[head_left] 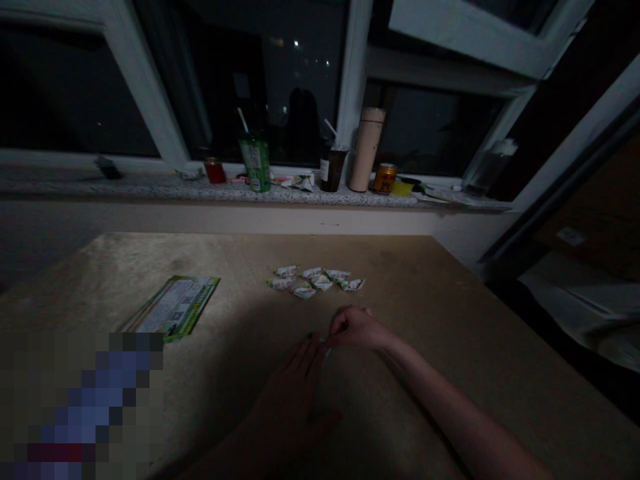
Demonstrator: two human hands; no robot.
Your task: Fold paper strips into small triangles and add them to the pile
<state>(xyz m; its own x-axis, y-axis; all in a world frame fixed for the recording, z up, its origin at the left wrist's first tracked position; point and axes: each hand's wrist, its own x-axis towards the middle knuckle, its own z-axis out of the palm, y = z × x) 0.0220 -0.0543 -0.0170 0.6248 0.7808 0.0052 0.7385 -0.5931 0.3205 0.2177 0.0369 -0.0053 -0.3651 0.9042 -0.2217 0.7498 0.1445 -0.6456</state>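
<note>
Under dim light, my left hand [295, 387] lies flat on the tabletop with its fingers stretched out. Its fingertips reach a small pale piece of paper [327, 348], mostly hidden between my hands. My right hand [357, 328] is closed in a pinch at this piece's upper end. Beyond both hands sits a loose cluster of several small folded paper pieces [321, 283], white with green print and pointed ends. To the left rests a stack of green-and-white printed sheets [180, 308].
The tan table [425, 280] meets a wall below a stone windowsill [295, 193]. On the sill stand a green cup [255, 162], a dark cup [332, 168], a pink flask [367, 150], a gold can [385, 179] and a red jar [215, 171]. The lower left corner is pixelated.
</note>
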